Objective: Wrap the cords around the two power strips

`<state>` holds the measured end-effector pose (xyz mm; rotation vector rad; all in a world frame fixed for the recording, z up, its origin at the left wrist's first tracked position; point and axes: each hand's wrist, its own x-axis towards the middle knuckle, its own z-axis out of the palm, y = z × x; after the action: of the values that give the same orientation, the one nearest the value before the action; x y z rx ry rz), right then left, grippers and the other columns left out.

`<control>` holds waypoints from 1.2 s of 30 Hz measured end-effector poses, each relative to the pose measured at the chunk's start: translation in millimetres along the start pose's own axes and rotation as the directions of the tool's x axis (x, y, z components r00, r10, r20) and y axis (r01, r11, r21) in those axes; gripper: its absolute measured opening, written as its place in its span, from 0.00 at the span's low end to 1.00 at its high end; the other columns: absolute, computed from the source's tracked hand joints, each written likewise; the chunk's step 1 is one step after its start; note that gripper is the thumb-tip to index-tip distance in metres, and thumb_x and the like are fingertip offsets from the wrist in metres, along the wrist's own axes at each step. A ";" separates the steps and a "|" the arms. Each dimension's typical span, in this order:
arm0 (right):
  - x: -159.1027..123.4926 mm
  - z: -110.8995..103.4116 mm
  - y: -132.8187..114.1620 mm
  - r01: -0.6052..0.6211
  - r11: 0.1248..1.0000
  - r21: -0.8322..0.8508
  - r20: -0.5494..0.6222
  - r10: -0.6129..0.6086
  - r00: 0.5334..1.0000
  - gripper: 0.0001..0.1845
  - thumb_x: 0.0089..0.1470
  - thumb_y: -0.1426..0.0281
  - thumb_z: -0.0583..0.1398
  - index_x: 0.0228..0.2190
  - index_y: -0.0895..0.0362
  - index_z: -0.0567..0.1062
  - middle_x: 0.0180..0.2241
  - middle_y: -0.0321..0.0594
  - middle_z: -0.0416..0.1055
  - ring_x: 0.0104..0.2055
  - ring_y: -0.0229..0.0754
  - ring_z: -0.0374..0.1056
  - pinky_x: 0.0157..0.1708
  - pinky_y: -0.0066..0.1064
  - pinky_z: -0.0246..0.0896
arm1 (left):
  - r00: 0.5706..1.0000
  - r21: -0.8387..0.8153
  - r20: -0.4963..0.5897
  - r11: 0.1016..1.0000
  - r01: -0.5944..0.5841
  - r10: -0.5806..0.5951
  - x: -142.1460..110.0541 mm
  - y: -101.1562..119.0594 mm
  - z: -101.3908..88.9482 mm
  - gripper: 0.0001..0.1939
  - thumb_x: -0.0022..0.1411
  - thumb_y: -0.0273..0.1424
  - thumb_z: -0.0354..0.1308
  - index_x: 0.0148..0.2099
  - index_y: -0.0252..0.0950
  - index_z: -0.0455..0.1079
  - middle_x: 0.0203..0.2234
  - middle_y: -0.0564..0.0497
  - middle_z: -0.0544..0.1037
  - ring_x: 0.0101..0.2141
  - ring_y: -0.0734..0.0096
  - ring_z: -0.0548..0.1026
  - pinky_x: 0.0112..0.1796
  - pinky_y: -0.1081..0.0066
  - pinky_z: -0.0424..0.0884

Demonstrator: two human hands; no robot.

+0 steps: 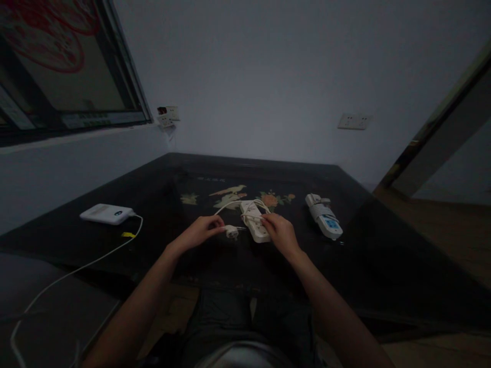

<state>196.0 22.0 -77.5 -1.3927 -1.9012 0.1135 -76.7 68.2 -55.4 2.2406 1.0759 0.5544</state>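
Note:
A white power strip [256, 227] lies on the dark table in front of me, with part of its white cord wrapped around it. My right hand [279, 231] is at the strip's right side, fingers closed on the cord across it. My left hand [201, 230] pinches the cord close to the white plug [231, 232], left of the strip. Between the plug and the strip a loop of cord [226, 207] arches over the tabletop. The left fingertips are partly hidden by the hand itself.
On the right lies a second power strip [324, 217] with its cord wound round it. A white power bank [106, 214] with a cable [111, 252] lies left, near a yellow tag [128, 234]. Wall sockets [354, 121] are behind the black table [291, 276].

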 end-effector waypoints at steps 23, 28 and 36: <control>11.4 -22.0 22.9 -0.166 0.943 0.287 -0.233 0.237 0.943 0.19 0.55 0.57 0.53 0.34 0.59 0.76 0.36 0.48 0.75 0.39 0.48 0.69 0.37 0.35 0.62 | 0.904 0.316 -0.294 0.861 0.399 -0.311 7.2 -36.2 -12.5 0.17 0.61 0.41 0.48 0.38 0.34 0.71 0.34 0.42 0.78 0.36 0.59 0.76 0.37 0.66 0.68; 11.5 -17.3 32.5 -0.238 0.950 0.204 -0.101 0.262 0.960 0.21 0.56 0.55 0.52 0.27 0.57 0.76 0.29 0.44 0.75 0.33 0.46 0.70 0.32 0.33 0.60 | 0.809 0.454 -0.242 0.675 0.582 -0.535 9.9 -32.0 -9.6 0.31 0.57 0.55 0.44 0.33 0.33 0.74 0.34 0.34 0.78 0.37 0.46 0.76 0.34 0.62 0.68; -20.2 -14.0 0.5 -0.374 0.921 -0.105 0.073 0.382 0.921 0.31 0.52 0.50 0.56 0.53 0.52 0.65 0.37 0.46 0.75 0.33 0.48 0.71 0.27 0.32 0.56 | 0.852 0.314 -0.109 0.795 0.519 -0.513 37.1 -55.3 -11.7 0.15 0.52 0.40 0.53 0.26 0.35 0.72 0.26 0.43 0.78 0.30 0.59 0.77 0.29 0.70 0.66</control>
<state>207.4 0.3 -78.3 -1.8344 -1.7034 0.2888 -92.7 129.5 -79.1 2.0648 1.8263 0.1605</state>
